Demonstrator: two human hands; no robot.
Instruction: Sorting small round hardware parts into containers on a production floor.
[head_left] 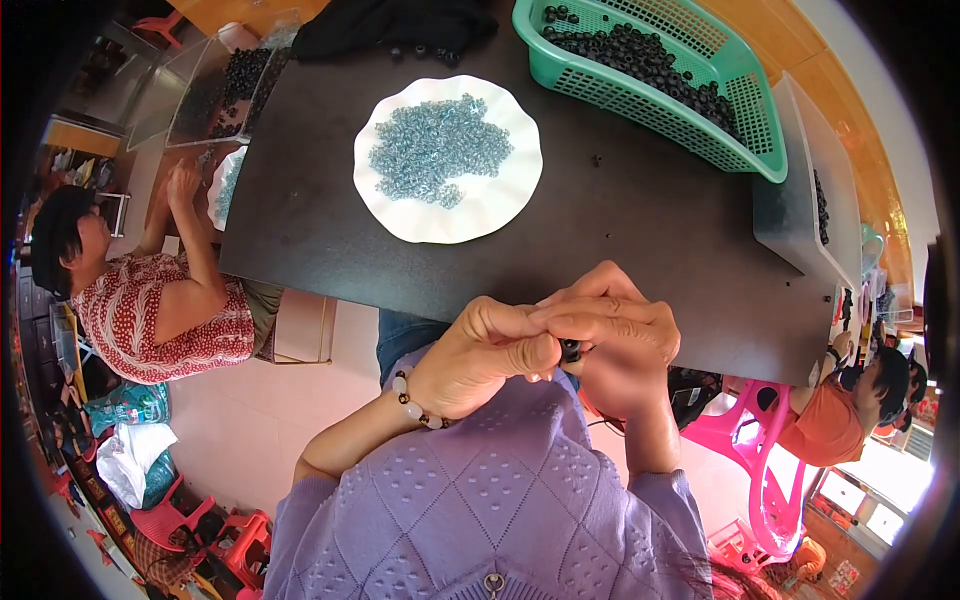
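Observation:
My left hand (478,352) and my right hand (628,335) meet in front of my chest, just off the near table edge. Both are closed, with fingertips pressed together around a small, shiny black round part (570,350). Only a bit of that part shows between the left thumb and the right fingers; what else the fingers may pinch is hidden. Beyond the hands lies a white plate (440,225) with a wavy rim. A heap of tiny clear bluish pieces (440,150) covers its middle.
A green perforated basket (650,110) of black round parts stands far right on the dark table (310,190), beside a clear plastic bin (800,190). Black cloth (395,25) lies at the back. People sit left and right; a pink stool (765,470) stands right.

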